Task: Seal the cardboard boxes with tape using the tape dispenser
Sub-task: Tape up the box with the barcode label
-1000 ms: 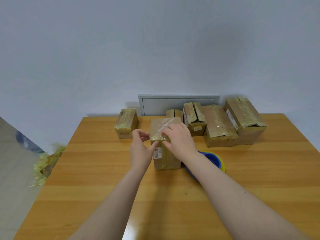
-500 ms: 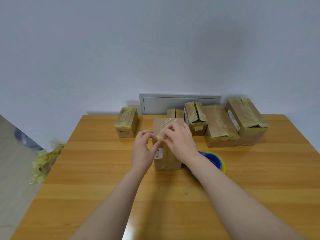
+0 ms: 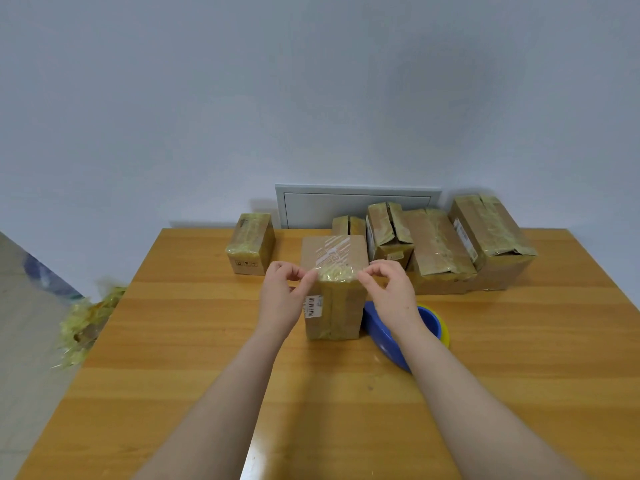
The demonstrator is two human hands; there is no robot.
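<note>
A small upright cardboard box (image 3: 332, 306) stands mid-table with a barcode label on its front and white print on its top. A crinkled strip of yellowish tape (image 3: 336, 273) lies across its near top edge. My left hand (image 3: 282, 296) pinches the strip's left end and my right hand (image 3: 391, 292) pinches its right end, one on each side of the box. The blue and yellow tape dispenser (image 3: 384, 332) lies on the table just right of the box, partly hidden under my right forearm.
Several taped cardboard boxes (image 3: 440, 251) line the back right of the wooden table (image 3: 194, 341), and one more box (image 3: 250, 242) sits at back left. A heap of crumpled yellow tape (image 3: 83, 323) lies off the table's left edge. A grey wall panel (image 3: 353, 202) is behind.
My hands have moved apart from the middle of the box's top edge to its two sides, spreading the tape strip along that edge. The box stays put.
</note>
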